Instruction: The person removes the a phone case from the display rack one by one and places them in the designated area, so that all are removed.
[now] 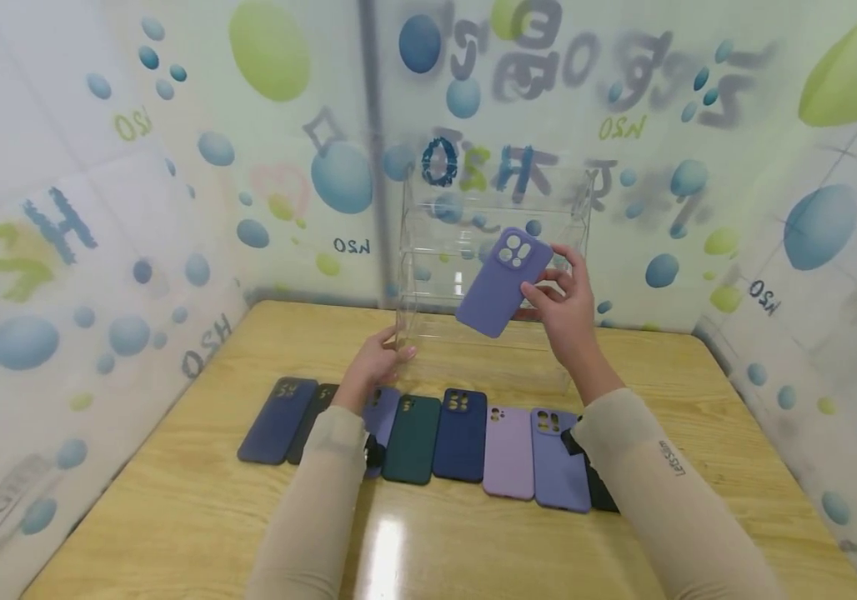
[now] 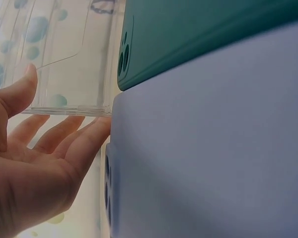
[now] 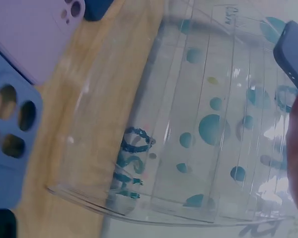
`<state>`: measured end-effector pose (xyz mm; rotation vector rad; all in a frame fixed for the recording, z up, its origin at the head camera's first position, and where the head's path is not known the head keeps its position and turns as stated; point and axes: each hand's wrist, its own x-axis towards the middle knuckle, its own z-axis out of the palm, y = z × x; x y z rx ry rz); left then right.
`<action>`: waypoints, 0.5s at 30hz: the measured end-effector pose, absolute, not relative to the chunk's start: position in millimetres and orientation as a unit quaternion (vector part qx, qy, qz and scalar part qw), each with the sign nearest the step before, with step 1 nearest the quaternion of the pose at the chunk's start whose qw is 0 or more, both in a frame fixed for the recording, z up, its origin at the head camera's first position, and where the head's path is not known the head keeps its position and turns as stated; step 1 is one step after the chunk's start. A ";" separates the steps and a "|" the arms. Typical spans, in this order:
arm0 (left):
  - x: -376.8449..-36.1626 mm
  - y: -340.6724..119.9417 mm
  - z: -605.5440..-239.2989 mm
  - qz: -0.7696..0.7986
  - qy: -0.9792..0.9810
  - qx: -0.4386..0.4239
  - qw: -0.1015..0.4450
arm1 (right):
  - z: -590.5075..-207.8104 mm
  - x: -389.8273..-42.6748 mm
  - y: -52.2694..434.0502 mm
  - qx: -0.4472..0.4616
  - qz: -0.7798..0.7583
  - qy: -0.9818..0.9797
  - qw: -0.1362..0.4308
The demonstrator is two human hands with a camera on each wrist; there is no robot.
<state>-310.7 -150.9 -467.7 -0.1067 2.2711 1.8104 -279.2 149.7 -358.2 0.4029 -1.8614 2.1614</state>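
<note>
Up in front of a clear acrylic stepped rack (image 1: 436, 333), my right hand (image 1: 571, 300) pinches a purple phone case (image 1: 499, 287) by its right edge. The case is tilted, its camera holes at the top. In the right wrist view a corner of that case (image 3: 294, 57) shows at the fingertips. My left hand (image 1: 378, 362) holds the lower left side of the rack. From the left wrist, the thumb is on one side of the clear side panel (image 2: 69, 110) and the fingers (image 2: 84, 144) touch the other. A green case (image 2: 203, 39) and a purple case (image 2: 208, 144) lie close by.
A row of phone cases lies on the wooden table (image 1: 196, 500): dark blue (image 1: 267, 429), black (image 1: 316, 425), purple, green (image 1: 411, 442), navy (image 1: 461, 442), pink-lilac (image 1: 508, 458), blue-purple (image 1: 559, 467) and black (image 1: 603, 487), partly under the sleeves. Patterned walls enclose three sides.
</note>
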 end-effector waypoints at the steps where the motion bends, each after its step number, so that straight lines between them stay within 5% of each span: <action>1: -310.2 -151.0 -467.3 0.619 0.776 -0.036 0.117 | -362.0 -276.0 151.5 0.140 0.744 -0.641 0.128; 15: -311.3 -148.2 -468.2 0.627 0.769 -0.051 0.116 | -392.9 -205.8 199.4 0.092 0.716 -0.689 0.064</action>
